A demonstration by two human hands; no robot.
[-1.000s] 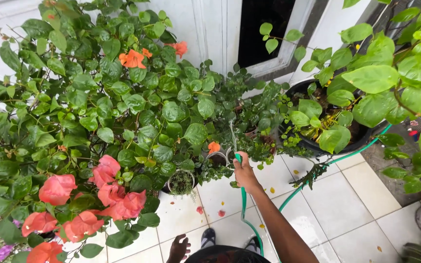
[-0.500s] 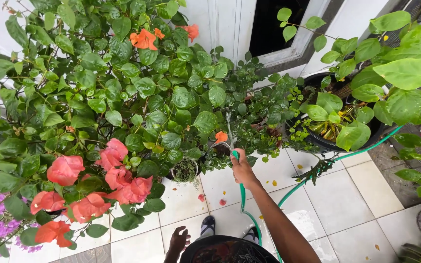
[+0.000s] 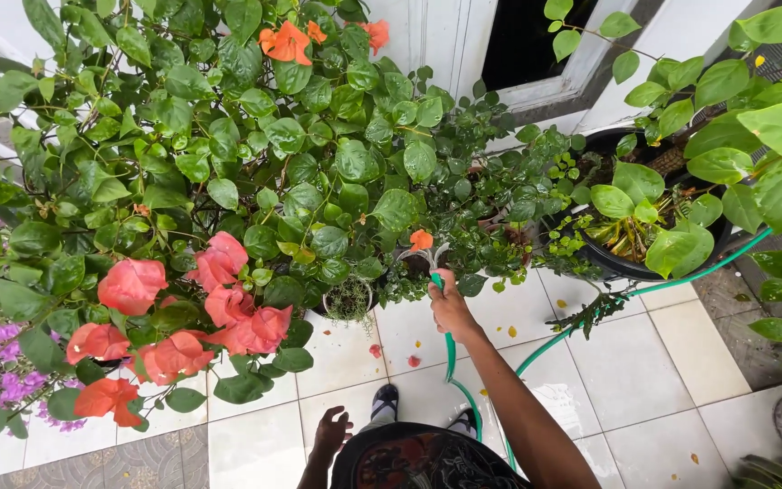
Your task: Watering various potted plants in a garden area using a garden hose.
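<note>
view: single head cam, no second angle
facing: steeply down over potted plants (image 3: pixel 228 181) and tiled floor (image 3: pixel 626 380)
distance: about arm's reach

One green hose (image 3: pixel 590 319), two hands (image 3: pixel 450 308) (image 3: pixel 330 435), one big black pot (image 3: pixel 622 268), one small white pot (image 3: pixel 349 299), two sandalled feet (image 3: pixel 385 400).

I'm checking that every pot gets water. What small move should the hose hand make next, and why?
Probably swing the right hand and the green hose slightly left to the small white pot. The hose end points at the dark pot beside it, and leaves there are already wet.
</note>
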